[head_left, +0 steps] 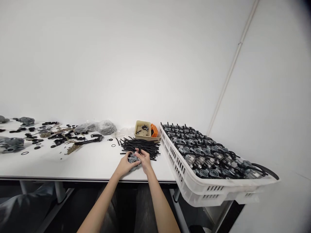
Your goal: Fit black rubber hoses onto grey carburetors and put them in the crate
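Observation:
A grey metal carburetor is held just above the near part of the white table. My left hand is closed around its left and near side. On the other side, my right hand pinches a black rubber hose, part of which the fingers hide. The right thumb rests against the carburetor. Directly behind both hands lies a pile of black rubber hoses.
A white plastic crate full of carburetors stands on the right, jutting past the table edge. Behind the hoses are a beige bin and an orange basket. Leftward lie a black watch, bagged parts and scattered black pieces.

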The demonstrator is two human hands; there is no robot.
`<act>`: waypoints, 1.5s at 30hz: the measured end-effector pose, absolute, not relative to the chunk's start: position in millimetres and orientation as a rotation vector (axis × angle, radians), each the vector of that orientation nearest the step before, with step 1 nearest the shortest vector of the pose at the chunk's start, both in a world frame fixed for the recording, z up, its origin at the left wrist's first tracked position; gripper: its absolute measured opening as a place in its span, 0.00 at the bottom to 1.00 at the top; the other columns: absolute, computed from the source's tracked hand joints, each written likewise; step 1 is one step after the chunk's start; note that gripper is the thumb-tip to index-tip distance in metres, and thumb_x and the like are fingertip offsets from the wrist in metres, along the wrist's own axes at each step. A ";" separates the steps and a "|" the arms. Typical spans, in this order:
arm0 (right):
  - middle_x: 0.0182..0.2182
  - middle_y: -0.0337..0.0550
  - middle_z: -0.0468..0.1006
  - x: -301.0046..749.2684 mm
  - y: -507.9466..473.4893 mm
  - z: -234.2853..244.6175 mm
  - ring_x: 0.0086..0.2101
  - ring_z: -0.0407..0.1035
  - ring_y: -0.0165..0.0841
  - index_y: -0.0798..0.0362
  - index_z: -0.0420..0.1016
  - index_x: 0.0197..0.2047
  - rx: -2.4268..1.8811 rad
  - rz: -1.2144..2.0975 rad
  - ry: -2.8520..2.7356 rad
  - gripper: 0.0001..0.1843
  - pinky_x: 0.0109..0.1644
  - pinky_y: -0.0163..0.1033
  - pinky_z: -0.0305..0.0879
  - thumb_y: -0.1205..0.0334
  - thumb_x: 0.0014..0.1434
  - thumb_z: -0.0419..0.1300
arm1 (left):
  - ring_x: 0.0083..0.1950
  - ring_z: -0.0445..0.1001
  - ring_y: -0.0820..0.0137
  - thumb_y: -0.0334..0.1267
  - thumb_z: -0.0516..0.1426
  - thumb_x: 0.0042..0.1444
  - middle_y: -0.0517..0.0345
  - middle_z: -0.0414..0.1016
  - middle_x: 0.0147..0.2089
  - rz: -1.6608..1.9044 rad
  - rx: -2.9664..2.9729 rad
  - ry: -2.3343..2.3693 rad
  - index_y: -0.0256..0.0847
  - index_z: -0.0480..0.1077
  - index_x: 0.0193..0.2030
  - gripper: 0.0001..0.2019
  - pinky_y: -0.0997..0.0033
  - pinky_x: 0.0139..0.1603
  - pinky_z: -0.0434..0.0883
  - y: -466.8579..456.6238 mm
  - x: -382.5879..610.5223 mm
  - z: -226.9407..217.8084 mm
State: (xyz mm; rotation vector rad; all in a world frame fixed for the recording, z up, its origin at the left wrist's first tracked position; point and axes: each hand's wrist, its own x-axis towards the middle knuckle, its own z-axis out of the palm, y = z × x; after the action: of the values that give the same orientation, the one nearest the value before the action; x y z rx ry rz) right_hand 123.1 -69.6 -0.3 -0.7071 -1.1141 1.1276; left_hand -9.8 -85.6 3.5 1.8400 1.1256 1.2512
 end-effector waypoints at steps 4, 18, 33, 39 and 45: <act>0.27 0.44 0.79 122.2 -70.1 0.4 0.31 0.74 0.36 0.56 0.78 0.38 -0.723 1.094 -1.129 0.21 0.41 0.42 0.69 0.54 0.41 0.70 | 0.43 0.74 0.60 0.51 0.62 0.42 0.50 0.76 0.43 1.265 1.862 1.136 0.40 0.63 0.45 0.26 0.61 0.45 0.69 -87.5 -9.3 4.8; 0.26 0.39 0.76 121.7 -73.0 2.1 0.30 0.70 0.32 0.54 0.75 0.28 -0.704 1.079 -1.152 0.11 0.38 0.36 0.65 0.58 0.42 0.69 | 0.46 0.74 0.59 0.52 0.62 0.42 0.50 0.76 0.45 1.268 1.853 1.145 0.41 0.65 0.44 0.25 0.61 0.47 0.68 -86.1 -9.1 2.9; 0.26 0.41 0.76 121.1 -75.5 4.9 0.31 0.70 0.33 0.54 0.71 0.25 -0.665 1.108 -1.117 0.12 0.40 0.38 0.64 0.58 0.42 0.69 | 0.45 0.74 0.60 0.53 0.62 0.42 0.48 0.76 0.45 1.251 1.847 1.167 0.39 0.64 0.46 0.27 0.63 0.46 0.69 -82.1 -10.7 -0.6; 0.25 0.37 0.73 119.8 -77.7 6.1 0.32 0.73 0.35 0.53 0.66 0.24 -0.614 1.132 -1.062 0.15 0.40 0.38 0.64 0.57 0.41 0.69 | 0.45 0.74 0.60 0.54 0.61 0.42 0.50 0.77 0.43 1.263 1.841 1.173 0.40 0.65 0.45 0.27 0.64 0.44 0.70 -80.1 -10.7 -2.2; 0.26 0.39 0.74 122.6 -72.3 0.0 0.33 0.72 0.36 0.52 0.64 0.24 -0.690 1.070 -1.041 0.18 0.38 0.39 0.64 0.55 0.38 0.70 | 0.45 0.74 0.61 0.53 0.61 0.42 0.51 0.77 0.43 1.255 1.835 1.177 0.40 0.65 0.44 0.25 0.64 0.45 0.69 -79.7 -11.9 -3.2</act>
State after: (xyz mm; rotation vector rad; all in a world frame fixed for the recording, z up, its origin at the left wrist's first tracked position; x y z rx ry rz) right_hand 122.6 -72.3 0.0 -0.6898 -1.0409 1.0703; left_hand -11.9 -79.7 -3.2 1.8353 1.1773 1.2545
